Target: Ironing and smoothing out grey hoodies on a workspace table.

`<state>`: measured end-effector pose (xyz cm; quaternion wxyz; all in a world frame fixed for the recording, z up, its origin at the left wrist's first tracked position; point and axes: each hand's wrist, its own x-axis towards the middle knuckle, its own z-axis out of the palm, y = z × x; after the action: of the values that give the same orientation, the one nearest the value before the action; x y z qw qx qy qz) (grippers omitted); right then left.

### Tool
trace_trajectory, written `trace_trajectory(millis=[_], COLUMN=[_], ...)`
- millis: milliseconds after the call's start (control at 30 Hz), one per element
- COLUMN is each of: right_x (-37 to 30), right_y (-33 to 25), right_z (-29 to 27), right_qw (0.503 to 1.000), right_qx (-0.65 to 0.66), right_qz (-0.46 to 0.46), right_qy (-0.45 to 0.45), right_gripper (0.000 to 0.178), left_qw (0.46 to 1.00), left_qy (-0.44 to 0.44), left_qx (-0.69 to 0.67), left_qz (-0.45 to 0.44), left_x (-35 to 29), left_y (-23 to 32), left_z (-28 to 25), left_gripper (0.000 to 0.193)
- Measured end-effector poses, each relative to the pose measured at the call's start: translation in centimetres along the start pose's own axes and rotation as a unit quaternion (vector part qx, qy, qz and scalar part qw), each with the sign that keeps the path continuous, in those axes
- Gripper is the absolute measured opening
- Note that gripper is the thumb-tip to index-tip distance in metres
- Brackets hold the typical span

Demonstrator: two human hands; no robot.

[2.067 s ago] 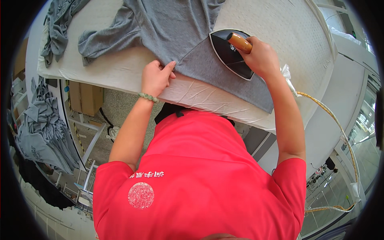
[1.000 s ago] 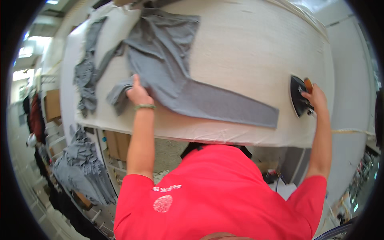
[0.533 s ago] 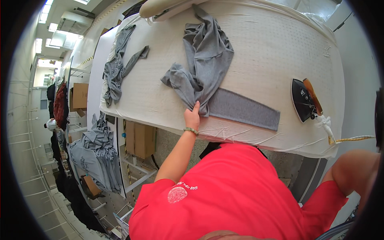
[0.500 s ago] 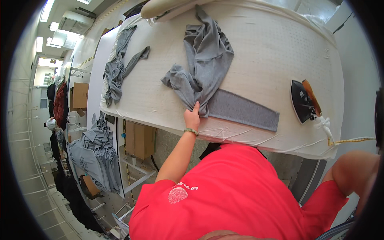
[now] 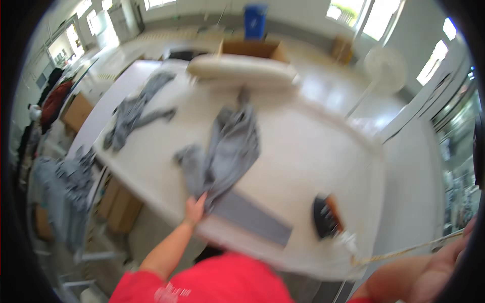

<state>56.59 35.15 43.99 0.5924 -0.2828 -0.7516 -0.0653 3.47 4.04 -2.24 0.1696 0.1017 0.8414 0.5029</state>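
A grey garment lies bunched across the white padded table. One straight section of it, a sleeve or leg, is spread flat toward the right along the near edge. My left hand grips the near edge of the bunched part, thumb on top and the other fingers mostly hidden. At the lower right rim my right hand is raised off the table, close to a yellowish cord; blur and the picture's rim hide its fingers. A black iron with a brown handle rests on the table right of the flat section.
Another grey garment lies at the table's far left. A padded pressing board stands at the far edge, before an open cardboard box. More grey garments are piled at the left, beside a cardboard box. A fan stands beyond.
The view has tilted up and blurred, bringing in the far room, windows and fan. My left hand keeps its grip at the same spot. My right forearm remains at the lower right.
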Motion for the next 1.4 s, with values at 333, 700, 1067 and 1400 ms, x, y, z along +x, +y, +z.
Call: trace_trajectory(millis=[333,700,1067,1400], right_x=[1.4,-7.0,-3.9,-34.9], right_y=[-3.5,-8.0,-10.2,-2.8], right_z=[-6.7,-0.6,16.9,52.5], right_qw=[0.967,0.988,0.942,0.762], right_qx=[-0.041,0.017,0.287,0.174], right_qz=[0.128,0.147,0.115,0.371], right_qy=[0.217,0.034,-0.129,-0.502], right_gripper=[0.041,0.038,0.035,0.083], left_qw=[0.995,0.991,0.863,0.888], left_qy=[-0.076,0.047,-0.272,-0.244], left_qx=[-0.058,-0.107,-0.425,-0.374], left_qz=[-0.042,0.064,-0.031,-0.11], left_x=[1.9,4.1,-8.0,-16.0], left_y=[7.5,2.5,14.7,8.7], left_z=[2.4,0.8,-8.9,-16.3], left_gripper=[0.052,0.043,0.036,0.047])
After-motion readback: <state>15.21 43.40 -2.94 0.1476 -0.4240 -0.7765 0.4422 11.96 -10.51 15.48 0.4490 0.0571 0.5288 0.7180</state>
